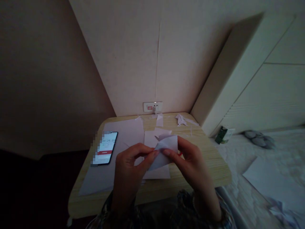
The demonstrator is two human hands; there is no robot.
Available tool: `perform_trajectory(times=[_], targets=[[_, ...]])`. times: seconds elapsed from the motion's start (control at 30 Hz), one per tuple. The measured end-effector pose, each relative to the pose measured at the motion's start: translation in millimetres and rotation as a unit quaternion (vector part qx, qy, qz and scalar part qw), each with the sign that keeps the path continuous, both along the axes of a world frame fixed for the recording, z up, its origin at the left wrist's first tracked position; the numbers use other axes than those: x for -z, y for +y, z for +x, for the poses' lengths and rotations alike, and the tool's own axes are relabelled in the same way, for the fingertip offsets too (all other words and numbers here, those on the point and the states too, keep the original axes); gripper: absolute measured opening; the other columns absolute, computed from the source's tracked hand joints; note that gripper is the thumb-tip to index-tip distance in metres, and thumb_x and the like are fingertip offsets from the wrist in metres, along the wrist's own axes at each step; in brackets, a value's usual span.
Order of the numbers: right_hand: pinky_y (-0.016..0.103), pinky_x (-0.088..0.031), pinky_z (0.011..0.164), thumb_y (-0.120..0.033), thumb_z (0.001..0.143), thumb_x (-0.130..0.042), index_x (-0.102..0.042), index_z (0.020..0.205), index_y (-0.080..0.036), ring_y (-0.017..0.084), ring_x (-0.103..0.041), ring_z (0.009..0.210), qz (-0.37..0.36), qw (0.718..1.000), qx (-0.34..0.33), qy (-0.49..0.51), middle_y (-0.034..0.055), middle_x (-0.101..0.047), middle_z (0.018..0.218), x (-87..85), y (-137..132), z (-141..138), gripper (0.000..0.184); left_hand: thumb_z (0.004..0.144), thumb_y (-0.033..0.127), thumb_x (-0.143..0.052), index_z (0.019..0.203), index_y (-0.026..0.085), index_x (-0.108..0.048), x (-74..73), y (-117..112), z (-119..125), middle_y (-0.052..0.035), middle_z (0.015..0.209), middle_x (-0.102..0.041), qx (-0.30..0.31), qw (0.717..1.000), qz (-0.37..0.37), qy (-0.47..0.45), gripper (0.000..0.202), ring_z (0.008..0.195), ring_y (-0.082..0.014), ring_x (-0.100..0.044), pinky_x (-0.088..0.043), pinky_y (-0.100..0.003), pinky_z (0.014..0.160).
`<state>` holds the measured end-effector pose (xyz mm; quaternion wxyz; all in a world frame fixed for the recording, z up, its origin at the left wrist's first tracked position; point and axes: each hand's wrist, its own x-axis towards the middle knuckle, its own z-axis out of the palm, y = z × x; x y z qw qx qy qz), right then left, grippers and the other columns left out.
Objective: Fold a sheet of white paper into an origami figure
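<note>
A partly folded sheet of white paper [166, 149] is held above the small wooden table [212, 162]. My left hand [131, 165] pinches its lower left edge with fingers closed. My right hand [190, 160] grips its right side, thumb on the fold. Both hands hover over loose white sheets [128, 132] lying on the tabletop.
A phone [107, 148] with a lit screen lies on a sheet at the table's left. Paper scraps and a small folded paper figure [181, 120] sit near the wall socket [152, 107]. A bed with a large white sheet [274, 181] is on the right, a cabinet behind it.
</note>
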<state>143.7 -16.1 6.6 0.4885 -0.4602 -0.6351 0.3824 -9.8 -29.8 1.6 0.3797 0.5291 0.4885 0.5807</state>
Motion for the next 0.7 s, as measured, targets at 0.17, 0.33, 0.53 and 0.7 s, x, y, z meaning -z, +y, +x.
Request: perform_trajectory(times=[0.17, 0.33, 0.53, 0.7], targets=[[0.025, -0.037, 0.053, -0.030, 0.080, -0.069, -0.060, 0.065, -0.020, 0.014, -0.050, 0.059, 0.010, 1.000, 0.005, -0.023, -0.0033, -0.055, 0.059, -1.8, 0.0, 3.6, 0.020, 0.066, 0.010, -0.077, 0.065, 0.023, -0.078, 0.7, 7.0, -8.1, 0.0017, 0.067, -0.077, 0.087, 0.992, -0.071, -0.060, 0.013, 0.064, -0.0147, -0.069, -0.054, -0.020, 0.061], [0.026, -0.037, 0.054, -0.031, 0.082, -0.069, -0.060, 0.064, -0.020, 0.015, -0.050, 0.059, 0.032, 0.997, -0.017, -0.062, -0.0027, -0.056, 0.059, -2.6, -0.4, 5.2, 0.024, 0.063, 0.014, -0.080, 0.065, 0.023, -0.080, 7.1, 12.5, -13.3, -0.0002, 0.067, -0.078, 0.117, 0.985, -0.089, -0.090, 0.009, 0.063, -0.0157, -0.070, -0.055, -0.021, 0.058], [0.026, -0.038, 0.057, -0.036, 0.085, -0.068, -0.062, 0.066, -0.019, 0.015, -0.053, 0.061, 0.052, 0.994, -0.025, -0.089, -0.0008, -0.061, 0.062, -0.9, -2.0, 5.0, 0.027, 0.063, 0.015, -0.081, 0.058, 0.022, -0.074, 9.5, 9.5, -10.5, 0.0037, 0.057, -0.071, 0.091, 0.987, -0.090, -0.098, 0.011, 0.056, -0.0116, -0.064, -0.051, -0.017, 0.053], [0.026, -0.039, 0.056, -0.035, 0.085, -0.068, -0.064, 0.070, -0.019, 0.016, -0.055, 0.064, 0.026, 0.997, -0.016, -0.073, -0.0006, -0.062, 0.066, 0.2, -1.0, 2.0, 0.022, 0.070, 0.012, -0.077, 0.063, 0.022, -0.075, 3.1, 2.2, -6.6, 0.0042, 0.063, -0.074, 0.023, 0.999, -0.021, -0.005, 0.012, 0.062, -0.0113, -0.067, -0.052, -0.017, 0.060]])
